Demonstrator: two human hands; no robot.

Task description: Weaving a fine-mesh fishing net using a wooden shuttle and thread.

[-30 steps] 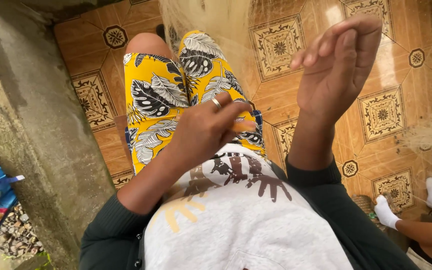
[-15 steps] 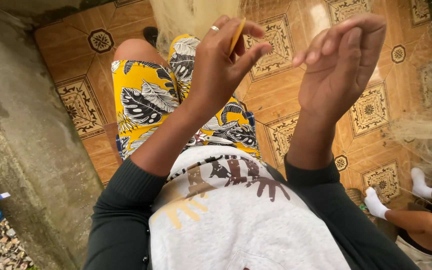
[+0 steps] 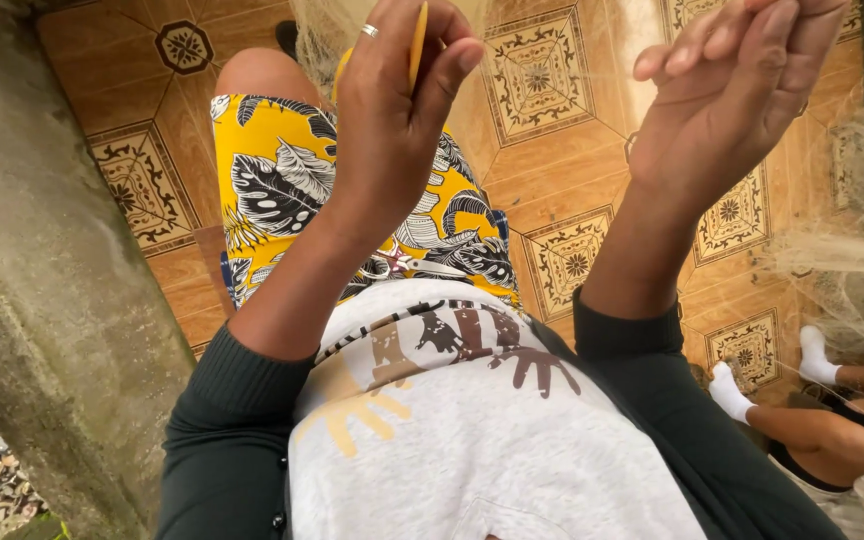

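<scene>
Patterned floor tiles (image 3: 552,130) frame the scene. At 12 o'clock, the left hand (image 3: 392,110) has its fingers clamped on a thin yellow needle (image 3: 417,45). At 2 o'clock, the right hand (image 3: 732,110) curls its fingers together around pale fishing net (image 3: 852,260), which trails toward 3 o'clock.

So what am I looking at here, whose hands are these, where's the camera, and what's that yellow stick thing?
The camera sits on a person's head and looks down, so you see their own body: a grey printed shirt, dark sleeves and yellow leaf-patterned shorts. Both hands are raised. The left hand, wearing a ring, pinches a thin yellow stick between its fingers. The right hand is lifted with fingers curled, apparently holding fine pale netting, though the thread is hard to see. Below is a brown patterned tile floor, a concrete wall on the left, and another person's white-socked feet at the lower right.
</scene>
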